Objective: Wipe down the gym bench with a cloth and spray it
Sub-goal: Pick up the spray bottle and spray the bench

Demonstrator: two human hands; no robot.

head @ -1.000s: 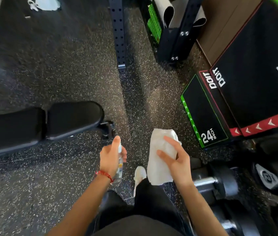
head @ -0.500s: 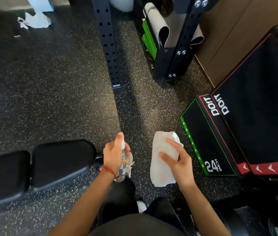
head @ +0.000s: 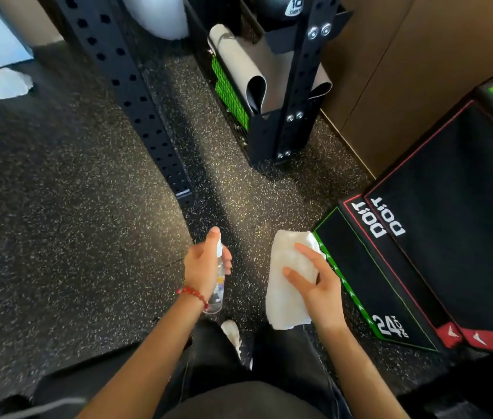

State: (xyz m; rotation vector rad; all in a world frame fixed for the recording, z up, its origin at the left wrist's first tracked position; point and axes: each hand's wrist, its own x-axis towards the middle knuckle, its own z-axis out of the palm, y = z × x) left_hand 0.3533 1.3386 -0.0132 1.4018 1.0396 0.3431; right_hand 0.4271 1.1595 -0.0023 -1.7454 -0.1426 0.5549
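My left hand (head: 203, 266) grips a small clear spray bottle (head: 218, 285), upright, with my forefinger on top of its nozzle. My right hand (head: 314, 282) holds a folded white cloth (head: 287, 282) that hangs down in front of my legs. Both hands are raised over the speckled rubber floor. The black padded gym bench (head: 88, 376) shows only as a dark strip at the bottom left, below and behind my left forearm, mostly out of frame.
A black perforated rack upright (head: 136, 95) runs across the floor ahead. A black storage stand (head: 272, 86) with rolled mats is beyond it. Stacked black plyo boxes (head: 438, 237) stand at the right by a brown wall. White paper (head: 3, 83) lies far left.
The view has tilted up and forward: the bench slid down to the bottom left edge. Both hands keep the bottle and cloth, and the dumbbells at the right are out of view.
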